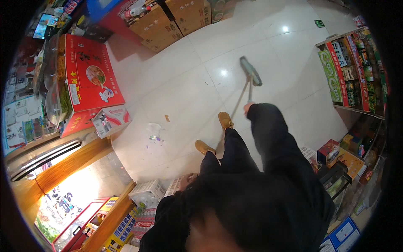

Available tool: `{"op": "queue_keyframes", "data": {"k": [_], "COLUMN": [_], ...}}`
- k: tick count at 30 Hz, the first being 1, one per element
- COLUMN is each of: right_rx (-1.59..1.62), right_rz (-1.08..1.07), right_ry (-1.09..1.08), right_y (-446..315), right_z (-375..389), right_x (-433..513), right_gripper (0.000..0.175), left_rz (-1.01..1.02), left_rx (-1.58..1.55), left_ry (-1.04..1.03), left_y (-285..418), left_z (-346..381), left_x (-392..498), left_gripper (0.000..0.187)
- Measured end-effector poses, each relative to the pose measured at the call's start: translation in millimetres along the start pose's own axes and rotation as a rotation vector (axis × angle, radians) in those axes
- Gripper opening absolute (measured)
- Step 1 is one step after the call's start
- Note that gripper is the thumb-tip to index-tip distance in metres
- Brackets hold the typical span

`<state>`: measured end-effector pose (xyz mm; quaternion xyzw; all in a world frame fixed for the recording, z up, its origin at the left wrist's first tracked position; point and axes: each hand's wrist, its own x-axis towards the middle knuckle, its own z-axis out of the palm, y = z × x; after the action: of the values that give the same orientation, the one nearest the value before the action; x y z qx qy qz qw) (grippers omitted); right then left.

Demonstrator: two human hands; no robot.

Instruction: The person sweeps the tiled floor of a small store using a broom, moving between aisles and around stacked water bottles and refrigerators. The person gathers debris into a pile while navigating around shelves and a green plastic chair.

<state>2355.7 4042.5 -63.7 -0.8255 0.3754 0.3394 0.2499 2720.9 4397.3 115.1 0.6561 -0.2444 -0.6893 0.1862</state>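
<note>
My right hand (pixel 248 108), at the end of an outstretched black sleeve, grips the handle of a broom (pixel 251 71). Its grey-green head with dark bristles rests on the pale tiled floor (pixel 176 82), beyond my tan buckled shoes (pixel 225 120). My left hand (pixel 188 181) hangs low by my side, over or beside a white plastic crate (pixel 174 186); whether they touch is unclear, and its fingers are partly hidden. To the left of my feet lie a brown scrap (pixel 167 118), a whitish scrap (pixel 154 127) and small purple and green bits (pixel 155 138).
Cardboard cartons (pixel 163 28) stand at the far side. A red printed counter panel (pixel 91 69) and a small white-and-red box (pixel 111 119) are on the left, above a bright doorway (pixel 85 176). Stocked shelves (pixel 352 74) line the right. Another white crate (pixel 148 190) sits near bottled drinks (pixel 143 222).
</note>
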Motion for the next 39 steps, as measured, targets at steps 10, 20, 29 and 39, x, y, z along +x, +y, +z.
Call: {"op": "queue_keyframes", "data": {"k": [10,20,29,39], "right_rx": [0.965,1.655,1.684,2.107], "right_rz": [0.06,0.209,0.574,1.107], "right_ry": [-0.352,-0.158,0.222,0.458], "right_y": [-184.1,-61.0,15.6,133.0], "right_z": [-29.6,-138.4,-165.3,-189.8], "right_x": [-34.8,-115.0,-126.9,-125.2], "right_gripper": [0.019,0.014,0.018,0.011], "left_rz": [-0.107,-0.047,-0.01,0.026], "left_rx": [-0.038,0.224,0.246,0.321], "left_ry": [0.243,0.201,0.115,0.199], "left_y": [82.8,179.9,281.6,421.0], "left_z": [-0.7,-40.7,-72.1,-91.9], "left_x": [35.9,117.4,238.8,349.0], "left_gripper": [0.033,0.034,0.035,0.033]}}
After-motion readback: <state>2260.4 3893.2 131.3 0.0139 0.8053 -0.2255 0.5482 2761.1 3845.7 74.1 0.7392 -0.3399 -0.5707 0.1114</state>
